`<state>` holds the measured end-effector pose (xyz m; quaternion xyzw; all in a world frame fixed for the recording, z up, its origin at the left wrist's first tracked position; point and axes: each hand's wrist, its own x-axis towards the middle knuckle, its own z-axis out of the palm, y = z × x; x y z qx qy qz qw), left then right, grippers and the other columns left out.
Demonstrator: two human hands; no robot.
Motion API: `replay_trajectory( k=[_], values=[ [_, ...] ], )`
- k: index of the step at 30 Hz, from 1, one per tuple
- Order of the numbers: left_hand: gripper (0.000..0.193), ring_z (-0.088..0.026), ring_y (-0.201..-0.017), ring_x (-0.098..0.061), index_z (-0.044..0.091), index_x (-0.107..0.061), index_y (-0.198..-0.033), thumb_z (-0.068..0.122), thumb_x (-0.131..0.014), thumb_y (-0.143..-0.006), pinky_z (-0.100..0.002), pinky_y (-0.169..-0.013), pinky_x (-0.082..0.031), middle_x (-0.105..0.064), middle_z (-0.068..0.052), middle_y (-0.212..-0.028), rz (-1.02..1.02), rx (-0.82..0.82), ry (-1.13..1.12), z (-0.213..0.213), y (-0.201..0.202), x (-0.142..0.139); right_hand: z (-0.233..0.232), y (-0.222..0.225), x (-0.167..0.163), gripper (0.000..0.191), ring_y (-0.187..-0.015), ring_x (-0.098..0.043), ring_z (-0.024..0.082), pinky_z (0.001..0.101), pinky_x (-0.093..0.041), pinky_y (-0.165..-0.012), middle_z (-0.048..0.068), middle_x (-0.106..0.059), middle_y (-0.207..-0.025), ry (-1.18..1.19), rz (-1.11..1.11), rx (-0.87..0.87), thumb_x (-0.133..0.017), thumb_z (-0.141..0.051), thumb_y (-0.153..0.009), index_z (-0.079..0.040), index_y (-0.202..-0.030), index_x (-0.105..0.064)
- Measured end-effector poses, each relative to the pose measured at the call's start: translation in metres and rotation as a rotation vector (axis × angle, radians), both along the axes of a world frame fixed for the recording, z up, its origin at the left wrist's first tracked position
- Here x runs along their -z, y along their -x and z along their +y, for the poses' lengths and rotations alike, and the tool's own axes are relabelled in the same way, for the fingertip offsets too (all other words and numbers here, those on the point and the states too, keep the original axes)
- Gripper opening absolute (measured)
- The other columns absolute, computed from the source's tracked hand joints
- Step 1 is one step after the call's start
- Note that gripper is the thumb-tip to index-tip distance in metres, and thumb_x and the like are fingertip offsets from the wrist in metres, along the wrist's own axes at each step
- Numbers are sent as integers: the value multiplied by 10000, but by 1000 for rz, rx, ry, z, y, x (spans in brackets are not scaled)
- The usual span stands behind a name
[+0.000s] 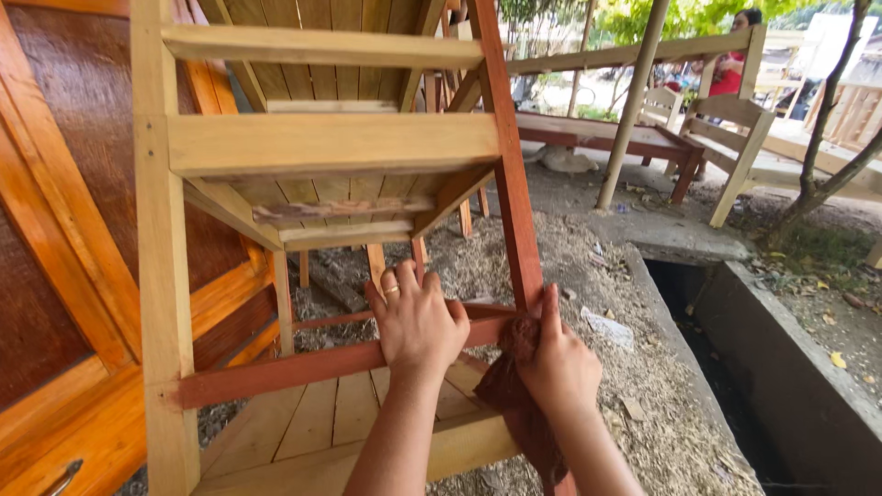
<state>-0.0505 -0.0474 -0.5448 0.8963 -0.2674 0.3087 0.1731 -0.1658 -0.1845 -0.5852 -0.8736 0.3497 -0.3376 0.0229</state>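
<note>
Out in a sawdust-strewn yard (514, 266), the left hand (418, 321) curls over the reddish-stained rail (276, 372) of an upturned pale wooden chair (331, 142), while the right hand (556, 363) beside it clutches a dark red-brown rag (524, 413) against that rail.

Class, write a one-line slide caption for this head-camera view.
Left hand grips the stained rail of an upturned wooden chair while right hand presses a reddish rag against it.
</note>
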Motion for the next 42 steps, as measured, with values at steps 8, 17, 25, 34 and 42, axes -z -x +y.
replay_trajectory(
  k=[8,17,25,34,42],
  values=[
    [428,-330,-1319,-444,75,-690,-1122,383,-592,-842,-621,-1158,-241,-516,-168,-1314,1,-3,20,-3,-3,4,-13,0,11,1243,-698,-721,388,472,-573,-576,165,-742,-888,145,-120,-185,-776,-157,-548,-131,-1617,-142],
    [434,-322,-1313,-443,73,-682,-1143,383,-589,-854,-609,-1157,-246,-500,-155,-1352,-9,25,3,-1,-6,7,-7,1,25,1180,-727,-730,378,466,-578,-650,157,-755,-877,-44,-85,-56,-786,-187,-701,-179,-1656,-93],
    [464,-343,-1282,-453,79,-685,-1196,339,-633,-816,-560,-1155,-282,-515,-155,-1321,-78,220,101,3,-8,15,14,21,28,1161,-840,-723,405,462,-594,-625,206,-638,-1224,28,-226,-152,-830,-233,-705,-192,-1633,-133],
    [405,-324,-1199,-565,113,-736,-1160,158,-666,-764,-597,-1155,-334,-597,-99,-1246,-296,575,286,44,64,82,2,-1,31,1107,-820,-699,414,492,-578,-663,188,-608,-1255,35,-393,-148,-829,-225,-670,-174,-1609,-246],
    [421,-315,-1170,-570,68,-690,-1206,190,-696,-804,-533,-1078,-395,-591,-122,-1226,-108,363,168,26,45,112,4,11,42,962,-1041,-729,375,448,-587,-851,175,-707,-1267,117,-629,-406,-718,-127,-797,-132,-1643,-259]
  ],
)
